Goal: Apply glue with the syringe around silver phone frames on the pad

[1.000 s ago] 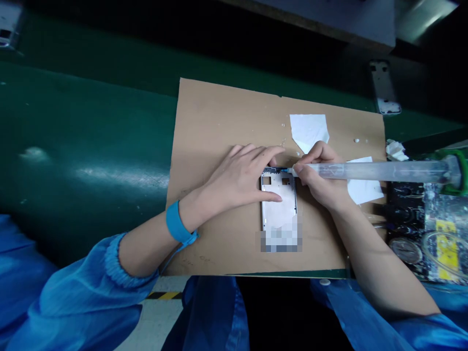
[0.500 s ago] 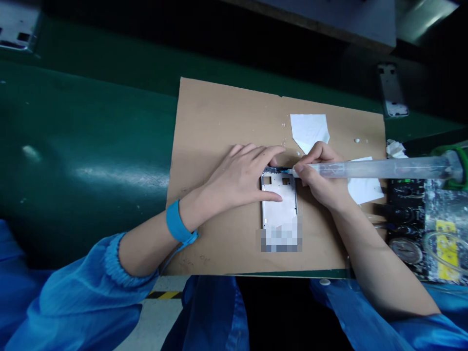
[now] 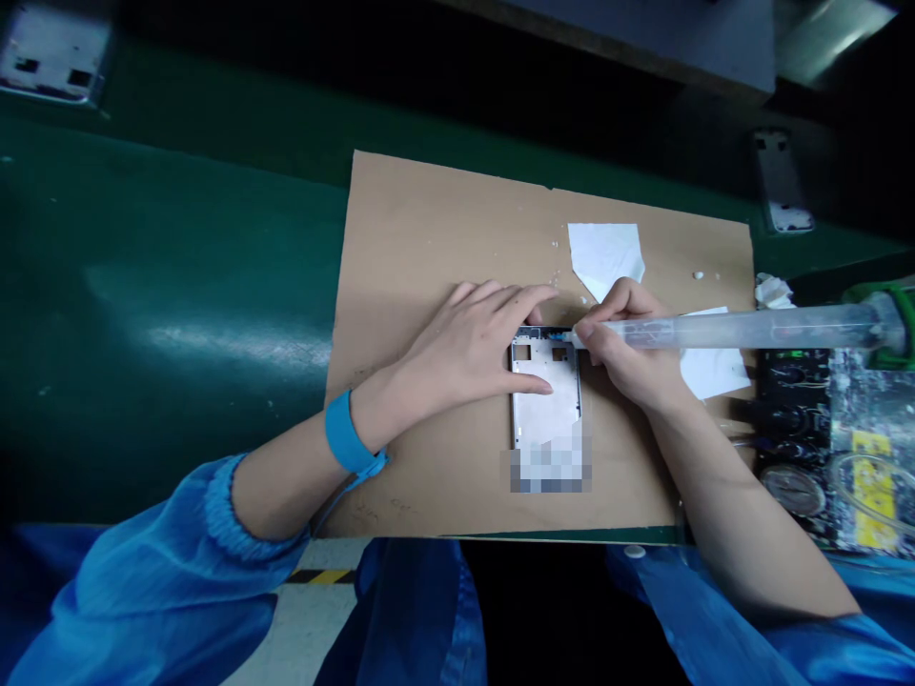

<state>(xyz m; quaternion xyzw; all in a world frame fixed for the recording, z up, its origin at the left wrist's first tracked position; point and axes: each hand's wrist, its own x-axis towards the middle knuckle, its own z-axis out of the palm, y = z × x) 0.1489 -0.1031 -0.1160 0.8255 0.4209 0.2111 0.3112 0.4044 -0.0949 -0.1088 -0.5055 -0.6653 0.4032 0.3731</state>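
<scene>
A phone's metal middle frame lies on brown cardboard, its lower end blurred by pixelation. My left hand rests across its upper left side with fingers spread. The thumb lies over the frame's face and a fingertip is by the top edge. In my right hand, pinched near the front, is a dispensing syringe with a cloudy white barrel. Its blue needle tip is at the frame's dark top strip; whether it touches, I cannot tell.
White paper pieces lie on the cardboard beyond my right hand. A control box with a gauge and tubing stands at the right. Similar metal frames sit at the far left and far right on the green surface.
Both metal frames at the back have shifted to the right. The needle tip has moved very slightly along the top strip, while my left hand has stayed in place.
</scene>
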